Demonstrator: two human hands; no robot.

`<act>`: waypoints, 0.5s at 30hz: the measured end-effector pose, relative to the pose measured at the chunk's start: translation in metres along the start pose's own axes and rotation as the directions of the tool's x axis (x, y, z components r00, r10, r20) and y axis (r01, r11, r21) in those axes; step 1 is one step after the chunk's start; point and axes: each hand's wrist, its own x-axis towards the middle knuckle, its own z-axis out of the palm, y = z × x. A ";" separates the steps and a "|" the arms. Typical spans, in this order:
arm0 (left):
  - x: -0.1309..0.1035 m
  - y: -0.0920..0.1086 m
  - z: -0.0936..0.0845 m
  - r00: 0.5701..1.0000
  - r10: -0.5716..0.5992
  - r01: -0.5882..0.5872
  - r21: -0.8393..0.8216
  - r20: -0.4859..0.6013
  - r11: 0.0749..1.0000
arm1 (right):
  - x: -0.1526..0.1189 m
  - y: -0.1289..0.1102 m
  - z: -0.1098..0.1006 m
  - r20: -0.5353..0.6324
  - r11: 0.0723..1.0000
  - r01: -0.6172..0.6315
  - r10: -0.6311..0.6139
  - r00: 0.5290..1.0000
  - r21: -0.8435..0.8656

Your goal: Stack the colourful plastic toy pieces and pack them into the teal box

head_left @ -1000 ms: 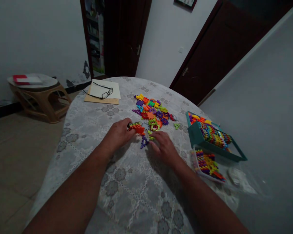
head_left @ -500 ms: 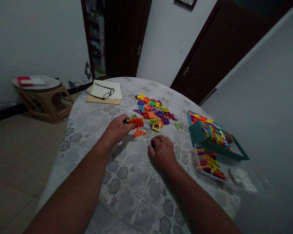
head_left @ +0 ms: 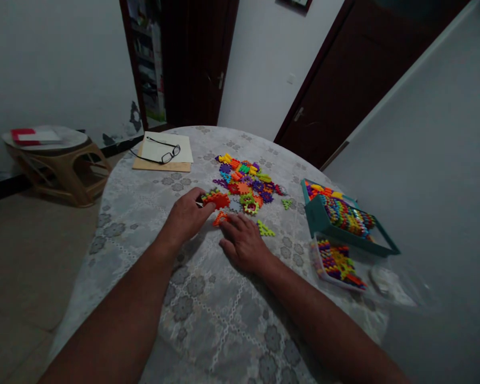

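Observation:
My left hand (head_left: 187, 217) is closed around a small stack of toothed plastic building pieces (head_left: 216, 200), with an orange-red one facing outward and green ones behind it. My right hand (head_left: 245, 241) lies low over the tablecloth, thumb apart from the extended fingers. Its fingertips reach an orange triangular piece (head_left: 221, 217) and partly cover it; whether they press on it is hard to see. Just right of that hand lies a green triangular piece (head_left: 265, 229). Beyond both hands spreads a loose pile of multicoloured toothed pieces (head_left: 244, 188), and a smaller green triangle (head_left: 286, 204) sits at its right side.
At the right stand a teal box (head_left: 316, 216) of sorted pieces and a clear plastic tub (head_left: 318, 266) with more, beside a clear plastic bag (head_left: 400, 282). Eyeglasses (head_left: 167, 158) rest on papers (head_left: 186, 146) at the far left. A stool (head_left: 76, 173) stands beyond the table (head_left: 208, 320).
My right hand has moved left to the orange triangle, and the green triangle now lies uncovered on the cloth. My left hand still holds its stack. The view has shifted slightly.

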 end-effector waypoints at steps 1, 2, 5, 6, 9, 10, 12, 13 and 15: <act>0.000 0.000 0.001 1.000 0.005 -0.005 0.018 0.005 1.000 | -0.001 0.002 -0.002 -0.006 1.000 0.003 -0.003 1.000 0.000; 0.000 0.000 0.002 1.000 0.012 -0.012 0.033 0.011 0.999 | -0.001 0.005 -0.004 -0.013 1.000 0.004 -0.004 1.000 -0.005; 0.000 -0.002 0.006 0.999 0.038 -0.039 0.044 0.029 0.998 | -0.001 0.009 -0.010 -0.032 0.999 -0.018 0.017 0.999 -0.041; 0.000 -0.003 0.007 0.998 0.048 -0.049 0.042 0.032 0.998 | -0.001 0.009 -0.011 -0.037 0.998 -0.033 0.031 0.999 -0.060; 0.000 -0.006 0.009 0.996 0.069 -0.072 0.036 0.063 0.997 | -0.003 0.009 -0.011 -0.056 0.988 -0.093 0.087 0.995 -0.122; 0.000 -0.006 0.010 0.993 0.076 -0.079 0.034 0.089 0.996 | -0.005 0.010 -0.011 -0.068 0.983 -0.123 0.115 0.991 -0.139; -0.002 -0.006 0.012 0.984 0.096 -0.101 0.029 0.151 0.994 | -0.011 0.013 -0.011 -0.095 0.966 -0.195 0.180 0.979 -0.173; -0.004 -0.005 0.014 0.977 0.112 -0.118 0.025 0.183 0.993 | -0.016 0.016 -0.011 -0.104 0.953 -0.234 0.217 0.971 -0.193; -0.008 -0.003 0.018 0.957 0.157 -0.166 0.017 0.243 0.986 | -0.025 0.024 -0.015 -0.108 0.919 -0.308 0.290 0.951 -0.245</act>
